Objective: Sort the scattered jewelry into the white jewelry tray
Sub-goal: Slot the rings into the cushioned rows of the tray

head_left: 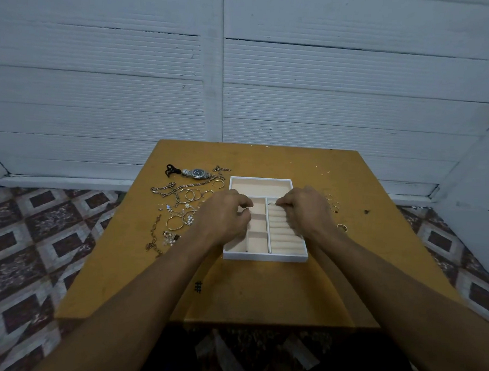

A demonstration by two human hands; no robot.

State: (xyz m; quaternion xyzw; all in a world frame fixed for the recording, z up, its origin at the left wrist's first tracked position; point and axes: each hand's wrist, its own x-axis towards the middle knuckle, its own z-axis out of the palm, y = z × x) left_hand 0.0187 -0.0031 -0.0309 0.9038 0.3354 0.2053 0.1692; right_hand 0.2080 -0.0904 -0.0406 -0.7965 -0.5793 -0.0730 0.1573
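Head view. Right hand (pixel 306 210) pinches a thin silver wire ring (pixel 271 204) at its fingertips, above the padded rolls of the white rectangular jewelry tray with beige lining (pixel 264 258). Left hand (pixel 225 217) is curled over the small compartments; whether it holds anything, cannot tell.

Risk: the pinch looks slight, so the ring may slip, miss the slot, or skip onto the yellow wooden table (pixel 270 290). The tangled silver and gold chains and hoops (pixel 182 199) lie just left of the left hand, and its wrist could drag them.
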